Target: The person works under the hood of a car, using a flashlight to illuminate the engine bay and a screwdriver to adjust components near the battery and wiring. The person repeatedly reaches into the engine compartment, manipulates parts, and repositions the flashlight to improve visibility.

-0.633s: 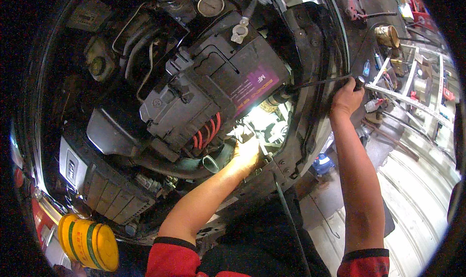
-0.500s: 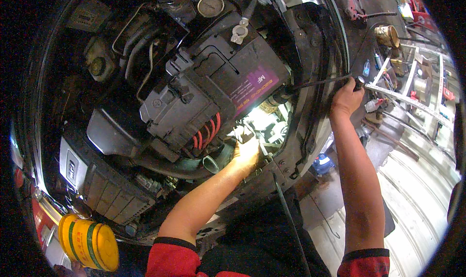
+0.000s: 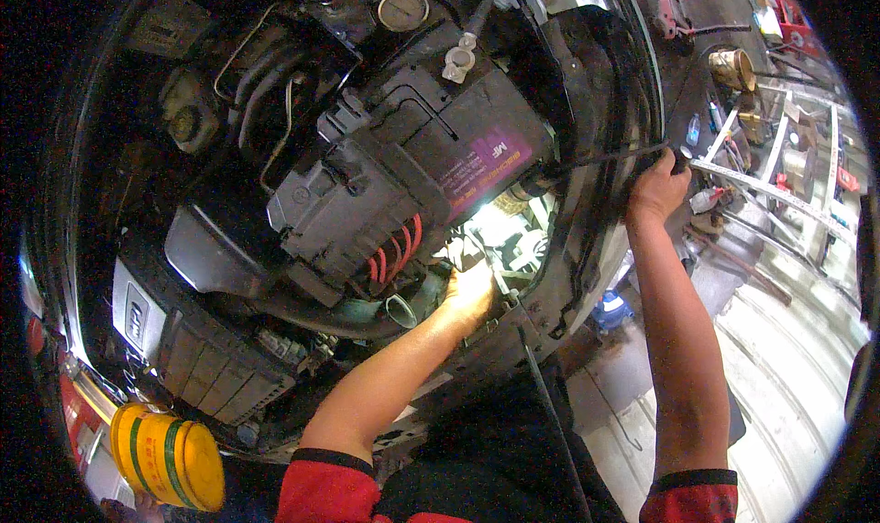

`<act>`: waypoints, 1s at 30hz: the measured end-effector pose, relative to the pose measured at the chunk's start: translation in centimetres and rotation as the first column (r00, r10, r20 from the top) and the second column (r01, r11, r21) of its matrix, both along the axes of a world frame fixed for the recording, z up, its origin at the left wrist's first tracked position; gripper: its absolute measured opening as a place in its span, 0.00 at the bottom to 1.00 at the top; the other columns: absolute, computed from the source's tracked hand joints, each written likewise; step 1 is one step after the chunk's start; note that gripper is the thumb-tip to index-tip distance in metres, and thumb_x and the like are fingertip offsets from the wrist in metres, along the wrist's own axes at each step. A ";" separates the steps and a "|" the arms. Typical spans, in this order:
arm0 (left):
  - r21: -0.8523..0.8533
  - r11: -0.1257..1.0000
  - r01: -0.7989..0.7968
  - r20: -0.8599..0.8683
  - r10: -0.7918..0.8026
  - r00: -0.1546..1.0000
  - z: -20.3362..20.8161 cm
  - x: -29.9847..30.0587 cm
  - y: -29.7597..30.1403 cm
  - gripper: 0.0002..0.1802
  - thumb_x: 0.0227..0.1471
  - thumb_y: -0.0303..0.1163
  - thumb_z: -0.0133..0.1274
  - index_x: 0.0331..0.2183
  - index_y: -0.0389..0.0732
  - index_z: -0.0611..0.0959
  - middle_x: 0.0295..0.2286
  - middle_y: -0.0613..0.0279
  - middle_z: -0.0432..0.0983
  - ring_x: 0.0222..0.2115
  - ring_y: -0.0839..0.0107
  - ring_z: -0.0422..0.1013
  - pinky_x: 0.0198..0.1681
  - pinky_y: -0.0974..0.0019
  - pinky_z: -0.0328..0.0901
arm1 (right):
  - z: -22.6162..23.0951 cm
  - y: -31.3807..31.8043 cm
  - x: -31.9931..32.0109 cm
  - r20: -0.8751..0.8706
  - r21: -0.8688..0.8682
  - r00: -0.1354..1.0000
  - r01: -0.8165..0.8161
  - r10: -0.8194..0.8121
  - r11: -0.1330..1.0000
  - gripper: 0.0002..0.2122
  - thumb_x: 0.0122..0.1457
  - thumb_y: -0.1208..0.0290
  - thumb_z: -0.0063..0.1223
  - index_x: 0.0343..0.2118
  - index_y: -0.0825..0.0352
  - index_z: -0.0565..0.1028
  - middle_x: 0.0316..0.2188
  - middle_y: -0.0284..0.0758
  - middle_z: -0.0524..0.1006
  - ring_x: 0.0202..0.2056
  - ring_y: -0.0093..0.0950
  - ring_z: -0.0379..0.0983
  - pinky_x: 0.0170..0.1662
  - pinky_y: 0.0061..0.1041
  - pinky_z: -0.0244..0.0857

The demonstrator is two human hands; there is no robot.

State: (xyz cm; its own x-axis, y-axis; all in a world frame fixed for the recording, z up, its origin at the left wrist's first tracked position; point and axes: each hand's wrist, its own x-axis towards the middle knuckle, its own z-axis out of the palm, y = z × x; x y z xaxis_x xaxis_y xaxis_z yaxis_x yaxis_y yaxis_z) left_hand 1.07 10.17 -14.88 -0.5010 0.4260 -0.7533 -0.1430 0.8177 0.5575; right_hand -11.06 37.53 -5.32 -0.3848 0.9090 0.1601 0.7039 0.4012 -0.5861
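My left hand [image 3: 469, 294] reaches down into a brightly lit gap in the engine bay, in front of a dark car battery [image 3: 486, 110]. Its fingers are curled in the glare among pale parts, and what they grip is too washed out to make out. A slim metal rod [image 3: 541, 385] passes just right of that hand. Over the car's front edge, my right hand [image 3: 658, 193] is closed round a dark, round-ended handle [image 3: 680, 159]. A thin dark bar [image 3: 614, 156] runs between that hand and the battery side. A black cylinder [image 3: 530, 186] sits beside the light.
A fuse box [image 3: 353, 216] with red wires [image 3: 401, 248] and an open hose end [image 3: 400, 311] lie left of my left hand. A yellow tub [image 3: 168, 456] stands at lower left. On the right are a pale metal frame [image 3: 779, 179], a rusty can [image 3: 731, 69] and a blue container [image 3: 610, 310].
The view has shifted very slightly. My left hand appears a touch farther right, while my right hand keeps its grip at the car's edge.
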 end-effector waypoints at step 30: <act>-0.177 0.930 0.323 -0.453 -0.368 0.812 1.2 0.9 -0.4 0.26 0.55 0.30 0.42 0.55 0.32 0.68 0.56 0.40 0.60 0.59 0.42 0.53 0.63 0.39 0.45 | -0.7 0.6 0.0 -0.040 0.025 0.999 -0.002 0.003 1.000 0.25 0.58 0.54 0.48 0.42 0.79 0.73 0.40 0.54 0.76 0.44 0.50 0.71 0.50 0.39 0.61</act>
State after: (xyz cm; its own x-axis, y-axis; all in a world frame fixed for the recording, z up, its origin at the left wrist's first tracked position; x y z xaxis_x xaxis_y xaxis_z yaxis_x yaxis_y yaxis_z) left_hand 1.92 9.80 -13.70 -0.6352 0.5830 -0.5066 0.4193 0.8112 0.4076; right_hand -11.02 38.08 -6.00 -0.3800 0.9036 0.1979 0.6787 0.4177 -0.6040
